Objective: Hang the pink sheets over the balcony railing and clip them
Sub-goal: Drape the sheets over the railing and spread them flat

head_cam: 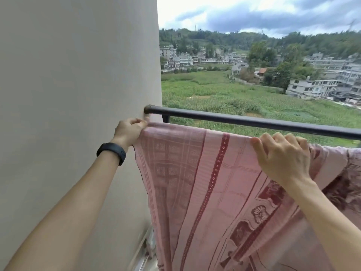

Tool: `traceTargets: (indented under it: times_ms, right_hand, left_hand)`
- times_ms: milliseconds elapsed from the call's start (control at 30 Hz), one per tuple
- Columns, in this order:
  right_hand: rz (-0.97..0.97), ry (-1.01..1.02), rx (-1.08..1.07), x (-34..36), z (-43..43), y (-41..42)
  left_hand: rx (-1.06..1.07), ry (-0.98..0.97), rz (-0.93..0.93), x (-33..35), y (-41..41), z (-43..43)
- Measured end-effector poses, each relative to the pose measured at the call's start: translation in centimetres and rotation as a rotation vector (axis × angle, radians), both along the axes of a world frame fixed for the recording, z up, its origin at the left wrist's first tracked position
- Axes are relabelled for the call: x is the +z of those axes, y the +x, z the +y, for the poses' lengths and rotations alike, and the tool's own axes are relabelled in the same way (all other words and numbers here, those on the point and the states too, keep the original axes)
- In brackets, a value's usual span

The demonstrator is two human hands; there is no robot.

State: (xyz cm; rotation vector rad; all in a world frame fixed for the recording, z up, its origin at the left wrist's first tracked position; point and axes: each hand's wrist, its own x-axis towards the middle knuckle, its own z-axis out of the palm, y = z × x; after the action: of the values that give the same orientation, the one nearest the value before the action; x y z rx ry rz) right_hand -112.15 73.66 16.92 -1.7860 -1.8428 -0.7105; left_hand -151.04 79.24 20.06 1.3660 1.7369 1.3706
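A pink sheet [195, 182] with dark red stripes and flower patterns hangs stretched between both hands, its top edge just below and in front of the dark balcony railing [244, 121]. My left hand [130, 130], with a black band on the wrist, pinches the sheet's left top corner close to where the railing meets the wall. My right hand [283, 155] grips the top edge further right. More pink patterned cloth [343, 178] lies behind my right hand; whether it rests on the railing is hidden. No clips are in view.
A beige wall [78, 94] fills the left side, right next to my left hand. Beyond the railing lie a green field, buildings and wooded hills far below. A pale ledge [144, 249] runs along the wall's foot.
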Motion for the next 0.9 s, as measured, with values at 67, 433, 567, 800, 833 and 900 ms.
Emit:
traceTargets:
  times_ms: [67,433,567,800,833,900]
  right_hand:
    - [0.079,0.023,-0.096,-0.1,-0.6,1.4]
    - [0.0,-0.03,0.113,0.0,0.5,-6.3]
    - [-0.029,0.078,0.06,-1.8,0.2,-1.8]
    - [0.106,0.043,-0.025,-0.1,-0.4,-3.9]
    - [0.101,0.056,0.003,0.0,-0.4,-5.0]
    - [0.081,0.028,0.066,0.1,-0.4,-7.5]
  left_hand:
    - [-0.17,-0.07,-0.011,-0.5,0.3,-0.2]
    - [-0.001,0.124,-0.072,-2.7,3.4,0.4]
    - [-0.035,0.202,0.051,-2.7,3.7,-0.3]
    - [0.124,0.135,0.378,-0.1,5.8,0.7]
    - [0.178,0.122,0.411,-0.1,5.7,1.1]
    - [0.244,0.075,0.44,-0.1,4.9,1.6]
